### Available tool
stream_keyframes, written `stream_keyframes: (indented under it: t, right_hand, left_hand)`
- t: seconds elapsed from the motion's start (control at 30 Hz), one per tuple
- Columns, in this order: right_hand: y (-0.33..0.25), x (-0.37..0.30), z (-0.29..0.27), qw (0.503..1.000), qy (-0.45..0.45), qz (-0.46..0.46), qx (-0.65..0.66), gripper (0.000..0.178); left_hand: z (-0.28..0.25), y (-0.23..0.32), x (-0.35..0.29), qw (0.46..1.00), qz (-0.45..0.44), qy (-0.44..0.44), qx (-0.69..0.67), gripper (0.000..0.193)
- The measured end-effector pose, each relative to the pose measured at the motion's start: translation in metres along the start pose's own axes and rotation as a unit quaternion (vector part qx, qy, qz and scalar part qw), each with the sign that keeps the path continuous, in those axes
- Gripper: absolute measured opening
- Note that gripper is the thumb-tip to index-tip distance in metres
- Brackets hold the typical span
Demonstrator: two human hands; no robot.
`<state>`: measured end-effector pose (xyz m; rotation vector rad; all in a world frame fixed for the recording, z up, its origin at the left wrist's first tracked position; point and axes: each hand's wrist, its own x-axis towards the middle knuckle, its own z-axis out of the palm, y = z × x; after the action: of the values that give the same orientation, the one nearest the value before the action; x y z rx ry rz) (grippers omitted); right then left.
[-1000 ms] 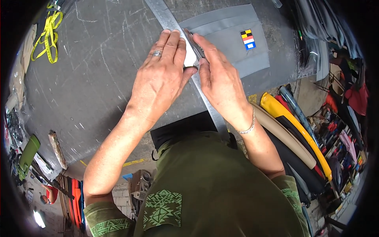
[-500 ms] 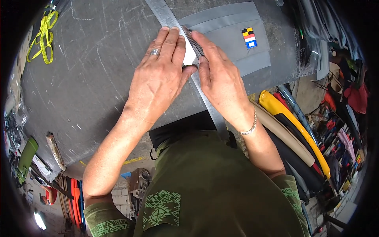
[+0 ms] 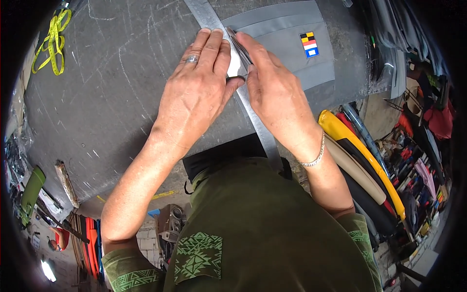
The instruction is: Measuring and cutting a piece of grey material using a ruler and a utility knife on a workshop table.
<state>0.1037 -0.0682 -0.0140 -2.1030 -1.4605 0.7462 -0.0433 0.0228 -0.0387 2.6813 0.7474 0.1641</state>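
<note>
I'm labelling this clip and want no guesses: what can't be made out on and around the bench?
In the head view:
- Metal straightedge: far end, cut off by the top edge; some of its length, under the left hand.
- Dark metal piece: full shape, partly covered by the right hand.
- Clutter at far right: too small to identify every item.
</note>
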Motion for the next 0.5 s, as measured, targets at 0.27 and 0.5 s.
stream_keyframes:
  t: [0.27, 0.5]
  right_hand:
    - [-0.0081, 0.0041, -0.0103, 0.999, -0.032, -0.006, -0.034, 0.062]
    - [-0.0089, 0.0024, -0.0113, 0.999, -0.031, -0.004, -0.032, 0.061]
  left_hand:
    - [0.0016, -0.0009, -0.0007, 1.0, 0.003, 0.005, 0.006, 0.06]
    - [0.0003, -0.0003, -0.0001, 1.0, 0.007, 0.017, 0.021, 0.059]
